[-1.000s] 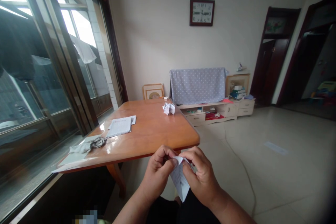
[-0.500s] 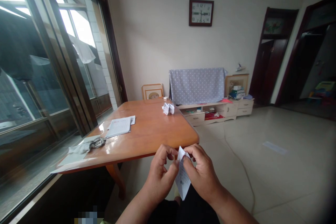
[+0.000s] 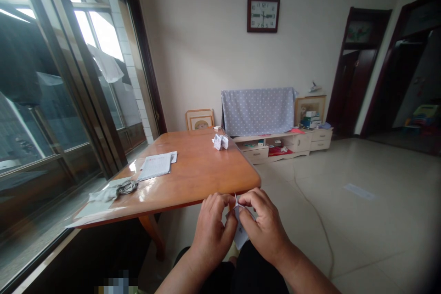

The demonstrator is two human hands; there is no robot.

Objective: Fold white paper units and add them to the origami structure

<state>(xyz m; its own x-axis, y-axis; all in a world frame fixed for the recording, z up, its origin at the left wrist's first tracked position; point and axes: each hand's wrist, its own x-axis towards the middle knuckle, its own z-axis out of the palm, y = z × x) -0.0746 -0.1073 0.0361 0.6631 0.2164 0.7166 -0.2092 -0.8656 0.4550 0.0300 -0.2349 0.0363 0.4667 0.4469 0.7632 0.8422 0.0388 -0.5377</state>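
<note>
Between my two hands is a small folded piece of white paper (image 3: pixel 240 236) with print on it, held just off the near corner of the wooden table. My left hand (image 3: pixel 215 224) pinches its left edge between thumb and fingers. On the other side, my right hand (image 3: pixel 261 221) grips it the same way, thumb towards me. A thin paper tip sticks up between the fingertips, and its lower part hangs down over my lap. The hands cover much of the folds. Farther off, a folded white paper shape (image 3: pixel 220 142) stands on the table.
On the left of the brown table (image 3: pixel 193 165) lie a stack of papers (image 3: pixel 156 166) and a grey cloth (image 3: pixel 110 191). Behind it a low cabinet (image 3: pixel 299 144) stands along the wall, with a dotted cloth (image 3: pixel 258 111) above. A cable (image 3: pixel 319 216) runs over the floor.
The folded paper has turned in my hands: its broad pointed top now shows as a thin edge, and less hangs below. My left hand has closed in on its left side.
</note>
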